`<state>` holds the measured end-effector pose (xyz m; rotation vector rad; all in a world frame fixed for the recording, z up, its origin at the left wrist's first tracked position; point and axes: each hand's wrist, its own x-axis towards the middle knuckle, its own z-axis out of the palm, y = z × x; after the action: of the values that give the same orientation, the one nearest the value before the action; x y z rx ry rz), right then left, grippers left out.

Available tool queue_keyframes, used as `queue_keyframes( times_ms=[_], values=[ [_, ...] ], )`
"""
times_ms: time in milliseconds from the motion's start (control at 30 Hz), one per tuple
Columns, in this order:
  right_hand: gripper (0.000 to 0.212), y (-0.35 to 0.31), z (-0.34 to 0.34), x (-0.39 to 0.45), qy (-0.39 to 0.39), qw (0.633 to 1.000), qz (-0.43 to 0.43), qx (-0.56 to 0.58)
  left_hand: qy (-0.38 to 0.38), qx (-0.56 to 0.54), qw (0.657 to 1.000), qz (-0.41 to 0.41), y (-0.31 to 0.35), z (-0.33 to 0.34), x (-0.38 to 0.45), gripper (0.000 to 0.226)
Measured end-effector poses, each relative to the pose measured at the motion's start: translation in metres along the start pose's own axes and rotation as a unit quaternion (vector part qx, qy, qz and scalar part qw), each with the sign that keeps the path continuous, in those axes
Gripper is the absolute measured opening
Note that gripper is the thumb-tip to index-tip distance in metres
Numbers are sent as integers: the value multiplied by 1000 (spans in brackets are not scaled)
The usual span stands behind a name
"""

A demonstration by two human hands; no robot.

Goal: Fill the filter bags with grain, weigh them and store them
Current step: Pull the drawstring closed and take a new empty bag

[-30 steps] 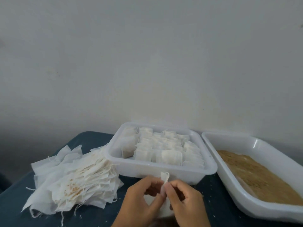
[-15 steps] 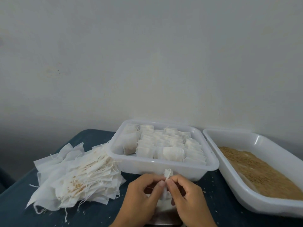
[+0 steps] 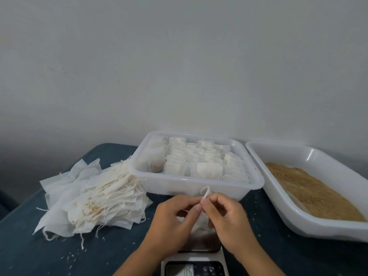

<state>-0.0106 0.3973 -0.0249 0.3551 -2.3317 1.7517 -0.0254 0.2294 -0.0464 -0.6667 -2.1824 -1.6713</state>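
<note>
A small white filter bag (image 3: 200, 221) sits over the platform of a digital scale (image 3: 196, 264) at the bottom centre. My left hand (image 3: 171, 224) and my right hand (image 3: 229, 222) both pinch its drawstring top, and a loop of string (image 3: 205, 191) sticks up between the fingertips. Behind the hands stands a clear plastic tub (image 3: 191, 186) packed with several filled bags. A white tray (image 3: 310, 226) on the right holds brown grain (image 3: 310, 188). A heap of empty filter bags (image 3: 95, 196) lies on the left.
Everything rests on a dark blue cloth-covered table (image 3: 39, 255) against a plain white wall. Loose grains are scattered on the cloth near the scale and under the heap. The scale display is lit; its digits are partly cut off.
The view has tilted down, so the scale now shows below my hands. My fingers have kept pinching the bag's top, and the string loop stands higher.
</note>
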Motion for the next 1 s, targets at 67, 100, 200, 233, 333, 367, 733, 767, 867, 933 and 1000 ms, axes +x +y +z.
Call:
queue_keyframes(
  times_ms=[67,100,200,233,333,367,733,767,867,933,1000],
  values=[
    [17,1,0,0,6,1000,-12,-23,6,-4,1000,-18,0,1,1,22],
    [17,1,0,0,10,999,-18,-29,13,-8,1000,-28,0,2,1,21],
    [17,1,0,0,17,999,-28,-42,25,-18,999,-39,0,3,1,17],
    [16,1,0,0,17,999,-27,-42,22,-25,999,-42,0,2,1,19],
    [17,1,-1,1,12,999,-16,-34,17,-37,998,-50,1,2,0,21],
    [19,1,-1,1,9,999,-10,-31,19,-37,998,-55,1,2,0,22],
    [19,0,-1,-2,12,998,-25,-52,4,-62,997,-52,2,1,-1,13],
    [18,0,-1,-2,15,997,-31,-64,11,-53,997,-54,1,1,-1,14],
    [17,1,1,-3,29,993,-47,-105,45,-32,996,-77,0,2,0,16],
    [18,3,1,-3,45,988,-56,-134,92,-7,991,-93,0,2,2,17],
    [19,6,1,-2,59,983,-67,-160,151,35,984,-84,1,0,3,20]
  ],
)
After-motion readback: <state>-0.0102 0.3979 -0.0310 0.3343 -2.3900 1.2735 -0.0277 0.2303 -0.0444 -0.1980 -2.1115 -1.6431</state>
